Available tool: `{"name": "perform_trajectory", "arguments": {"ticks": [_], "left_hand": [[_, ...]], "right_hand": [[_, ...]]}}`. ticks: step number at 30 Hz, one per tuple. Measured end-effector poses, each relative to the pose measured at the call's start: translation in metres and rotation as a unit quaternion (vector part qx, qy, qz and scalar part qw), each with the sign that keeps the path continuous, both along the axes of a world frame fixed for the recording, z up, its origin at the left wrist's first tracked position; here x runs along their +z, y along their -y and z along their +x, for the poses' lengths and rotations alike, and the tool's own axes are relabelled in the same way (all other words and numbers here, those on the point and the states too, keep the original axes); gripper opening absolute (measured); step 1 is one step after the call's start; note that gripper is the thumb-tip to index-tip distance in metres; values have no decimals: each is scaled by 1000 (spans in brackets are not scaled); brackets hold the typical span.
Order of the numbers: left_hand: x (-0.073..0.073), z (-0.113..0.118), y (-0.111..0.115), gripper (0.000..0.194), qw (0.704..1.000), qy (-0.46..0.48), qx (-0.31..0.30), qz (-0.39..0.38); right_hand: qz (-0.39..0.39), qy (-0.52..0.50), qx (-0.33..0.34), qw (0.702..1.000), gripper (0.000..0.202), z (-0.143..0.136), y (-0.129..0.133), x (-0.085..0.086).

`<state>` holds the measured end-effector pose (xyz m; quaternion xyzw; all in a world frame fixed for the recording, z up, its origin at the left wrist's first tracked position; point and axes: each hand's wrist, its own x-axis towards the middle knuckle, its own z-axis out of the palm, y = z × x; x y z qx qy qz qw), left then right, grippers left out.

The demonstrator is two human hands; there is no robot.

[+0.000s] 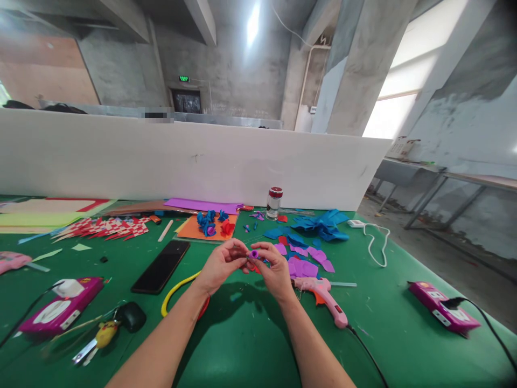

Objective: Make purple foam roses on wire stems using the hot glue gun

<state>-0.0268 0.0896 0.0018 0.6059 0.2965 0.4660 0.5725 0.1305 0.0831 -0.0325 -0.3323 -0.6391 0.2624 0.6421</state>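
Between the fingertips of both hands is a small purple paper roll [254, 254], its round end facing me. My left hand [226, 260] pinches it from the left, and my right hand [273, 268] grips it from the right. Purple paper petals [302, 268] and blue crepe paper pieces [321, 225] lie just beyond and right of my right hand. A pink glue gun [323, 293] rests beside my right wrist. Finished-looking blue paper flowers [207, 222] and a red one [227, 228] sit on an orange sheet [189, 230] past my left hand.
A black phone [160, 267], a yellow ring-shaped cord [174, 292], keys with a yellow charm [106, 334] and a purple power strip [62, 307] lie left. A red-capped jar [274, 203] stands before the white partition [181, 156]. Another power strip [442, 307] and a white cable [379, 250] lie right.
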Motion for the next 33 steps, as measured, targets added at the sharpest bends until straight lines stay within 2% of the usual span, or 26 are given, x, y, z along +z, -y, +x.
{"name": "perform_trajectory", "arguments": {"ticks": [9, 13, 16, 21, 24, 26, 29, 33], "left_hand": [[-9, 4, -5, 29, 998, 42, 31, -23], [-12, 5, -6, 34, 996, 44, 63, -37], [-13, 6, -6, 29, 995, 42, 80, -44], [-15, 10, -5, 25, 994, 35, 88, -46], [-16, 12, -5, 23, 993, 25, 115, -33], [-16, 12, -6, 22, 990, 16, 138, -16], [-16, 9, -8, 17, 985, -16, 171, 28], [-15, 4, -9, 9, 969, -68, 200, 128]], "right_hand": [[0, 15, 6, 1000, 17, -1, 2, 2], [-18, -18, -22, 999, 18, 0, 0, 2], [-44, -40, -54, 997, 9, 2, -3, -2], [-92, -33, -69, 993, 22, 2, -5, -6], [-101, -44, -78, 991, 27, 1, -5, -4], [-109, -78, -69, 989, 25, 1, -4, -3], [-151, -142, -21, 978, 24, 0, -3, 0], [-208, -186, 46, 959, 29, 1, 0, 3]]}}
